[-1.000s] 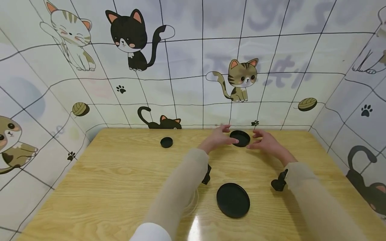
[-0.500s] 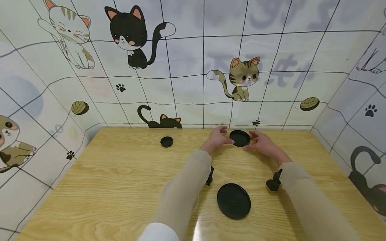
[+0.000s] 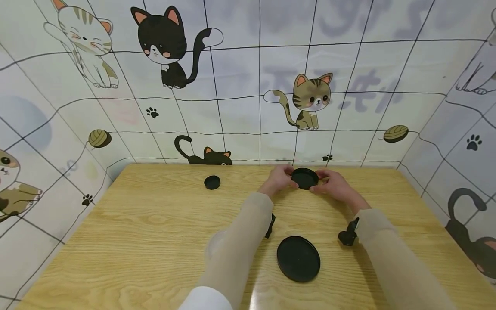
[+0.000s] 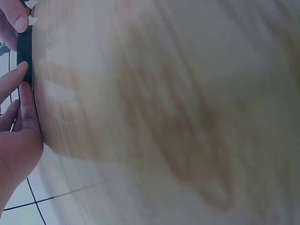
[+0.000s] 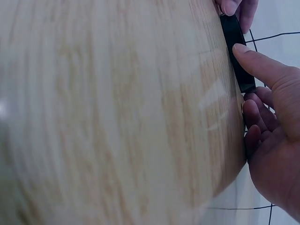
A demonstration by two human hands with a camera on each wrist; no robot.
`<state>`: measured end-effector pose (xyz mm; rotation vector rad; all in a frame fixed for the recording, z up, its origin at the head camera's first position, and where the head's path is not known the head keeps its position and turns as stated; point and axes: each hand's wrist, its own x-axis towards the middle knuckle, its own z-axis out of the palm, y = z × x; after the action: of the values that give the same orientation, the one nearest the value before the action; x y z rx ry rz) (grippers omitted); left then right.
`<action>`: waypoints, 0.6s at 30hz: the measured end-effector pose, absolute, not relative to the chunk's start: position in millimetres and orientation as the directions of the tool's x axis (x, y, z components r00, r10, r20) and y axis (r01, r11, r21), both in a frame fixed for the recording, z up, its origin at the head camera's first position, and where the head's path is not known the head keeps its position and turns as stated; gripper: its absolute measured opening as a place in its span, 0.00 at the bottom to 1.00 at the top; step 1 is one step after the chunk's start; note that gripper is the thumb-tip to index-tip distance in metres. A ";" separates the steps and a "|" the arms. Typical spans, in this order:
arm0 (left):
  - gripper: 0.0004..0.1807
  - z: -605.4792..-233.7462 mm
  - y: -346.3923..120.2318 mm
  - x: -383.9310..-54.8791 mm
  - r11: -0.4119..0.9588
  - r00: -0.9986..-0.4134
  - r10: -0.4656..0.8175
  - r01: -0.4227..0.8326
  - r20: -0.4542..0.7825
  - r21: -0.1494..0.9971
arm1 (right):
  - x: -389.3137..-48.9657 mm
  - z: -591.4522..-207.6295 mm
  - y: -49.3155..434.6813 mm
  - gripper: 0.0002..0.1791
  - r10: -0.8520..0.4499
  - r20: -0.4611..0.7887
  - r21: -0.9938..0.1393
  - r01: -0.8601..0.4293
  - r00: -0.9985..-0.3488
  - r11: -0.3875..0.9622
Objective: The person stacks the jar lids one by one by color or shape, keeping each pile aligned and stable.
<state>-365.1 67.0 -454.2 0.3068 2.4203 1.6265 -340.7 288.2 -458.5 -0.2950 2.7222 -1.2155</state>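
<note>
At the far edge of the table, a shallow black round dish [image 3: 305, 178] sits between my two hands. My left hand [image 3: 280, 177] holds its left side, thumb at the near rim and fingers farther back. On the opposite side my right hand [image 3: 335, 186] grips the rim in a similar way. The right wrist view shows the dish's black side wall [image 5: 231, 33] with the right thumb [image 5: 255, 61] pressed on it and the other fingers curled behind and below. In the left wrist view, the dish [image 4: 26, 47] appears as a dark strip between both hands' fingers.
A larger black round dish [image 3: 298, 259] lies nearer, between the forearms. A small black round dish [image 3: 212, 182] stands at the back left. Something clear and round [image 3: 215, 243] is partly hidden by the left sleeve. Cat-print cloth [image 3: 240, 86] rises behind the wooden table [image 3: 135, 232].
Both hands have closed in from either side onto the middle-sized black dish and now hold its rim. The dish shifts slightly left in the head view; the other dishes stay put.
</note>
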 end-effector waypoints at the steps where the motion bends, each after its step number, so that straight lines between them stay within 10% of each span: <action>1: 0.34 -454.3 67.4 -365.3 0.381 -0.956 0.287 0.061 -0.055 0.923 | -340.5 -458.7 288.2 0.41 -0.234 -0.051 -0.750 -0.118 -0.971 0.650; 18: 0.34 -436.7 68.5 -350.0 0.433 -0.947 0.311 0.066 -0.080 0.899 | -313.6 -438.1 289.8 0.41 -0.239 -0.019 -0.790 -0.132 -0.971 0.599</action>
<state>-350.0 68.5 -436.7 0.3289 2.4527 1.5236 -313.6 289.8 -438.1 -0.3141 2.6981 -1.3165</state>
